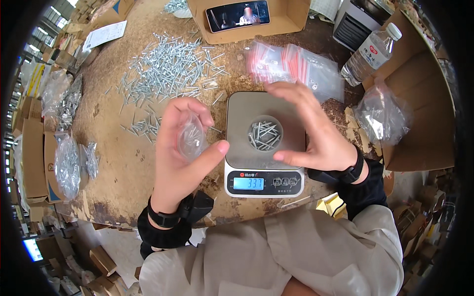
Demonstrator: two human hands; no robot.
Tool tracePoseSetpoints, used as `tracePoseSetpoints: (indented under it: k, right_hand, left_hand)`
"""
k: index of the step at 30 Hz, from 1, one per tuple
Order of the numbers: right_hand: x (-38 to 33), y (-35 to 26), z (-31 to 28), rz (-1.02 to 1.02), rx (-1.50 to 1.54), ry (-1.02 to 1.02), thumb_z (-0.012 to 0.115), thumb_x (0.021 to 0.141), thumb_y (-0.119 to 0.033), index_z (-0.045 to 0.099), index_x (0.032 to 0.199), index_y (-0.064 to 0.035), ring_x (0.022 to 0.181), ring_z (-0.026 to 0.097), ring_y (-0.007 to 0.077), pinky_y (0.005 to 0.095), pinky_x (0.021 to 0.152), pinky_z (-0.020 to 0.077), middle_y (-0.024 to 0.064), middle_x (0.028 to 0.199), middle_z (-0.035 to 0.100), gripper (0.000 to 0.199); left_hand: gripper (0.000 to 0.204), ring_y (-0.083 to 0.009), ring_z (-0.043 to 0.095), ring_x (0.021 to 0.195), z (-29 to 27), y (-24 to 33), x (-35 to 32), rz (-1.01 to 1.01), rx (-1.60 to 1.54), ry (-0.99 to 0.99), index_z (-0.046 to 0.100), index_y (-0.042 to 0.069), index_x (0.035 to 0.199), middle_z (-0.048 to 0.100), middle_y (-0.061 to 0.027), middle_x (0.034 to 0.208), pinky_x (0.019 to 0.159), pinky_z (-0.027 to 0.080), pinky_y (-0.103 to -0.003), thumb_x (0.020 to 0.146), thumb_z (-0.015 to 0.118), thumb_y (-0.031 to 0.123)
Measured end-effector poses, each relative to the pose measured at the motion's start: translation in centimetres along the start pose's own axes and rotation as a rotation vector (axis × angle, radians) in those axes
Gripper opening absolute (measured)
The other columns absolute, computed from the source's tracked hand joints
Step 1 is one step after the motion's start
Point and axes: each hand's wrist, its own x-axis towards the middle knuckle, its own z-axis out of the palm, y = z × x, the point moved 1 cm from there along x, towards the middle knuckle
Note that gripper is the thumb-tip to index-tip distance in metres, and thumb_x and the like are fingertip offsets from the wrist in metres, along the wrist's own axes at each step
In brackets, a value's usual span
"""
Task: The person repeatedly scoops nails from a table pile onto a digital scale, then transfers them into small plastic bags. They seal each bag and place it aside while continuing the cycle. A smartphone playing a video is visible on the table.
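My left hand [182,148] curls around a small clear plastic cup [191,140], its thumb and fingers about the rim. A few shiny pieces show inside it, too blurred to name. Just right of it, a kitchen scale [291,160] with a lit display stands near the table's front edge. On its metal plate sits a small round cup [265,133] with several silvery screws in it. Over the plate's right side my right hand [308,123] is open and holds nothing, thumb and fingers spread apart beside that cup.
Loose screws [168,66] lie heaped at the far left. Clear zip bags with red edges [296,69] are stacked behind the scale. A phone [238,16] leans in a cardboard box [291,22]. A water bottle [370,54] and a crumpled plastic bag [382,116] stand at right.
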Motion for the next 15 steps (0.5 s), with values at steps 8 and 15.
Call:
tracePoseSetpoints:
  k: [8, 15]
  right_hand:
    - [-0.3, 1.2, 1.4, 0.067, 0.048, -0.160, 0.082, 0.070, -0.019, 0.031, 0.149, -0.0089, 0.129, 0.048, 0.0305, 0.0609, 0.115, 0.0181, 0.0115, 0.123, 0.062, 0.094]
    - [-0.1, -1.5, -0.1, -0.101, 0.043, 0.102, 0.078, 0.063, -0.021, 0.050, 0.136, -0.0018, 0.085, 0.062, 0.0303, 0.0376, 0.076, 0.0517, 0.0124, 0.103, 0.065, 0.080]
  left_hand:
    - [0.039, -0.0219, 0.056, 0.082, 1.5, -1.0, 0.3, 0.227, 0.613, -0.166, 0.057, 0.009, 0.103, 0.058, -0.0024, 0.082, 0.087, 0.040, -0.037, 0.070, 0.077, 0.005]
    - [0.048, -0.0128, 0.059, 0.092, 4.2, -2.7, -1.2, -0.104, 0.133, -0.296, 0.055, 0.003, 0.112, 0.060, -0.0042, 0.100, 0.083, 0.048, -0.031, 0.072, 0.081, 0.004]
